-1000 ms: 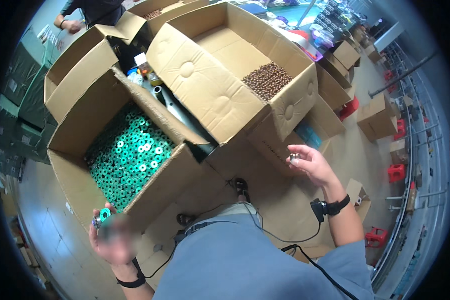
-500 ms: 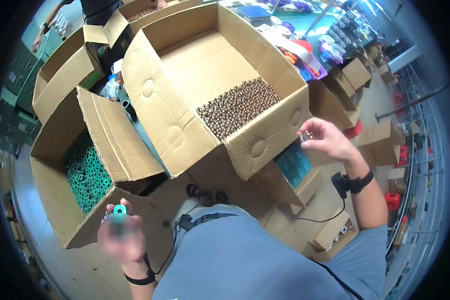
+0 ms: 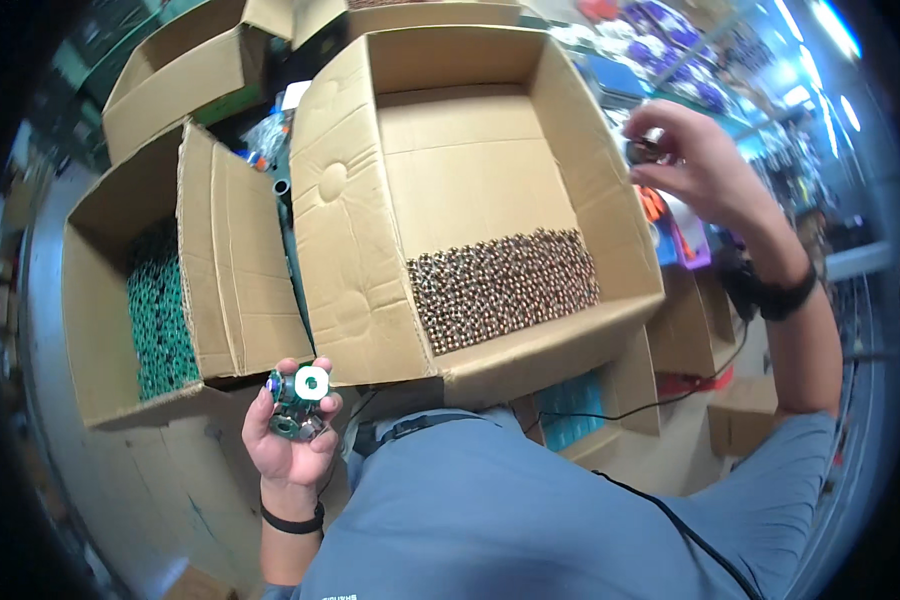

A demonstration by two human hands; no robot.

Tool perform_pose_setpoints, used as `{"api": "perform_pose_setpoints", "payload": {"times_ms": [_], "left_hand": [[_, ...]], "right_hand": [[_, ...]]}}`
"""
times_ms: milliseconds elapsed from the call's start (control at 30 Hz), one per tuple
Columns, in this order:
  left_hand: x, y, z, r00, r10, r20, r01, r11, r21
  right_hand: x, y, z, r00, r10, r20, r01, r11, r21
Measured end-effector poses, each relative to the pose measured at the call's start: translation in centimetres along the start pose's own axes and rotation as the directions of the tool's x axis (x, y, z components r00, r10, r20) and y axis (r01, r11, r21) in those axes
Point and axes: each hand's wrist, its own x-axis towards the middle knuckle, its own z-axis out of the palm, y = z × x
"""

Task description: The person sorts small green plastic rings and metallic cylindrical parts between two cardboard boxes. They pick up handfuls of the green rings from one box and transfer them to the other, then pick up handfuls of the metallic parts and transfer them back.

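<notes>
Cupped upward, my left hand (image 3: 282, 455) holds several small green parts (image 3: 312, 383) with round holes and shiny metal. It is by the front edge of a cardboard box (image 3: 95, 370) that contains many green ring-like pieces (image 3: 160, 325). Raised beside the right wall of a large open carton (image 3: 475, 130), my right hand (image 3: 705, 165) pinches a small round metallic part (image 3: 647, 150), partly covered by the fingers. Many small copper-brown metal pieces (image 3: 505, 290) fill the near end of that carton.
More open cardboard boxes (image 3: 180, 90) stand at the far left. Below the large carton's near edge lies a box with blue contents (image 3: 573, 410). A purple bin (image 3: 692, 240) is under my right forearm. A black cable (image 3: 650, 405) hangs from my right wrist.
My right hand has moved from the carton's near right corner up along its right side, still pinching the metallic part. My left hand has shifted right and upward with the green parts. The view has turned.
</notes>
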Motion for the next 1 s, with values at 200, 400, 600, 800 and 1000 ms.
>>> {"api": "perform_pose_setpoints", "payload": {"times_ms": [200,400,600,800,1000], "left_hand": [[2.2,-6.2,0.5,0.988,0.127,-0.087,-0.132,0.990,-0.058],[0.8,-10.2,1.4,0.947,0.254,-0.195,-0.257,0.966,0.009],[0.1,-13.1,1.3,0.898,0.346,-0.272,-0.360,0.933,0.000],[0.5,-14.1,1.4,0.883,0.358,-0.304,-0.361,0.931,0.047],[1.8,-13.5,1.3,0.925,0.292,-0.244,-0.297,0.955,0.015]], "right_hand": [[13.7,8.9,20.3,0.935,-0.159,0.317,0.120,0.983,0.137],[15.9,10.7,39.0,0.895,-0.165,0.414,0.104,0.981,0.167],[15.7,10.4,44.0,0.893,-0.185,0.410,0.141,0.981,0.137],[15.7,9.6,44.8,0.858,-0.205,0.470,0.149,0.977,0.154],[15.8,10.4,43.7,0.865,-0.265,0.427,0.174,0.955,0.241]]}}
